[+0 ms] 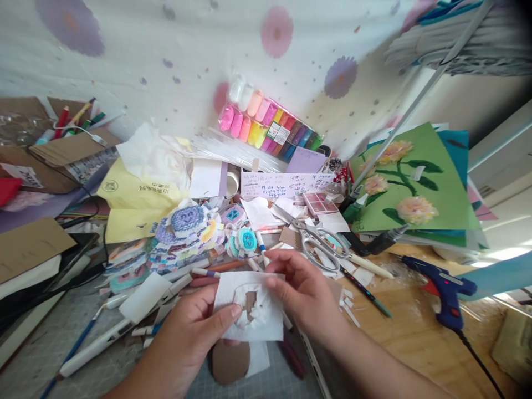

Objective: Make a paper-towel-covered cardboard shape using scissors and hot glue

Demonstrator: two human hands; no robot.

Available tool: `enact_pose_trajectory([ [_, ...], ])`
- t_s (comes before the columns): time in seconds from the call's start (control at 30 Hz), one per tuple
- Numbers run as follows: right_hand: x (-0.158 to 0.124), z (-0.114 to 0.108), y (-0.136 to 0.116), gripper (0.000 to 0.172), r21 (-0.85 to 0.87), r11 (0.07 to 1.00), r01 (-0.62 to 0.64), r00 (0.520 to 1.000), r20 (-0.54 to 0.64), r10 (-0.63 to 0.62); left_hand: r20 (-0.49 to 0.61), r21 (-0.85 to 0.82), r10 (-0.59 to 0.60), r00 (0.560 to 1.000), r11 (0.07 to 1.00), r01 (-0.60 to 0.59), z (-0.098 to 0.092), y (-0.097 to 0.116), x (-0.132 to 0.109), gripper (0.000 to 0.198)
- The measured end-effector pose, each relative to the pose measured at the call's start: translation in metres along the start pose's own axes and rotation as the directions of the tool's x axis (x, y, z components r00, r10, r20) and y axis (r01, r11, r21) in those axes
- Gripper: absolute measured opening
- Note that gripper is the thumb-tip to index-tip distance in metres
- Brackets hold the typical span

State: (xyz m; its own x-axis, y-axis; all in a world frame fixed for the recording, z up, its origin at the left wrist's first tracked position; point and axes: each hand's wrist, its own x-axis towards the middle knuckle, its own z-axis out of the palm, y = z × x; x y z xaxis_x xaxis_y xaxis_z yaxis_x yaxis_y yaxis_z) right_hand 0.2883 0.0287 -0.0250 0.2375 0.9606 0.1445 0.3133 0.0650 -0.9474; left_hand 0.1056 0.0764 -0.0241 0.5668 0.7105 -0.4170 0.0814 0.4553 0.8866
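Note:
A white square of tissue paper (226, 284) is held level in front of me, its middle layered with torn, crumpled white bits around a small opening where brown shows. My left hand (199, 327) is closed on its left side, with the thumb lying on top. At the upper right corner, my right hand (305, 288) pinches the edge between thumb and fingers. Below the tissue, a rounded brown cardboard piece (230, 363) lies on the grey cutting mat, partly over another white sheet (258, 357).
Silver scissors (318, 238) lie beyond my right hand. A blue glue gun (449, 293) rests at right. Stacked ruffled paper pieces (187, 221), markers (97, 346) and a yellow packet (133, 194) crowd the left. Coloured clay packs (270, 124) stand behind; a green flower card (415, 177) leans at right.

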Motion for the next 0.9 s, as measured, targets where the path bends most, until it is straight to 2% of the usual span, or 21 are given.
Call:
enact_pose_trajectory([
  [0.03, 0.006, -0.012, 0.0, 0.025, -0.194, 0.979, 0.062, 0.996, -0.054, -0.073, -0.016, 0.007, 0.003, 1.0, 1.0, -0.003, 0.0, 0.002, 0.0, 0.025],
  [0.07, 0.012, -0.025, 0.002, 0.025, -0.468, 0.879, 0.087, 0.981, -0.116, -0.159, -0.034, 0.008, 0.008, 0.999, 1.0, -0.008, -0.001, 0.003, 0.0, 0.025],
  [0.1, 0.018, -0.04, 0.004, 0.023, -0.572, 0.818, 0.06, 0.971, -0.157, -0.181, -0.051, 0.004, 0.014, 0.999, 1.0, -0.014, -0.001, 0.005, 0.0, 0.026],
  [0.17, 0.03, -0.067, 0.013, 0.021, -0.677, 0.736, -0.013, 0.964, -0.205, -0.172, -0.087, -0.017, 0.024, 0.996, 1.0, -0.026, -0.003, 0.008, 0.0, 0.026],
  [0.23, 0.039, -0.083, 0.026, 0.018, -0.748, 0.659, -0.077, 0.97, -0.209, -0.124, -0.128, -0.035, 0.041, 0.991, 0.998, -0.046, -0.004, 0.011, -0.002, 0.024],
  [0.4, 0.046, -0.085, 0.05, 0.032, -0.806, 0.574, -0.145, 0.976, -0.21, -0.049, -0.176, -0.062, 0.114, 0.978, 0.99, -0.126, -0.006, 0.018, -0.009, 0.017],
  [0.47, 0.046, -0.085, 0.048, 0.036, -0.799, 0.576, -0.171, 0.971, -0.235, -0.037, -0.184, -0.081, 0.13, 0.974, 0.986, -0.147, -0.005, 0.021, -0.012, 0.017],
  [0.57, 0.041, -0.091, 0.032, 0.04, -0.76, 0.614, -0.216, 0.951, -0.305, -0.043, -0.182, -0.129, 0.122, 0.976, 0.981, -0.147, -0.004, 0.025, -0.014, 0.015],
  [0.63, 0.033, -0.096, 0.015, 0.043, -0.716, 0.659, -0.23, 0.935, -0.352, -0.056, -0.182, -0.167, 0.109, 0.977, 0.976, -0.14, -0.006, 0.027, -0.015, 0.015],
  [0.7, 0.017, -0.097, -0.004, 0.048, -0.643, 0.74, -0.199, 0.936, -0.348, -0.051, -0.183, -0.205, 0.1, 0.978, 0.969, -0.137, -0.009, 0.028, -0.016, 0.014],
  [0.73, 0.007, -0.096, -0.011, 0.049, -0.592, 0.788, -0.167, 0.951, -0.308, -0.03, -0.18, -0.224, 0.095, 0.979, 0.965, -0.135, -0.011, 0.028, -0.017, 0.014],
  [0.77, -0.006, -0.094, -0.017, 0.05, -0.461, 0.878, -0.129, 0.966, -0.257, 0.007, -0.175, -0.24, 0.087, 0.981, 0.962, -0.128, -0.013, 0.028, -0.018, 0.013],
  [0.8, -0.021, -0.092, -0.021, 0.048, -0.351, 0.927, -0.136, 0.979, -0.188, 0.072, -0.167, -0.253, 0.08, 0.983, 0.96, -0.121, -0.015, 0.028, -0.019, 0.014],
  [0.83, -0.036, -0.091, -0.023, 0.041, -0.297, 0.942, -0.156, 0.986, -0.097, 0.132, -0.158, -0.267, 0.076, 0.985, 0.957, -0.117, -0.017, 0.029, -0.019, 0.014],
  [0.9, -0.069, -0.09, -0.019, 0.039, -0.265, 0.956, -0.13, 0.989, 0.034, 0.144, -0.124, -0.311, 0.072, 0.99, 0.944, -0.108, -0.018, 0.03, -0.02, 0.016],
])
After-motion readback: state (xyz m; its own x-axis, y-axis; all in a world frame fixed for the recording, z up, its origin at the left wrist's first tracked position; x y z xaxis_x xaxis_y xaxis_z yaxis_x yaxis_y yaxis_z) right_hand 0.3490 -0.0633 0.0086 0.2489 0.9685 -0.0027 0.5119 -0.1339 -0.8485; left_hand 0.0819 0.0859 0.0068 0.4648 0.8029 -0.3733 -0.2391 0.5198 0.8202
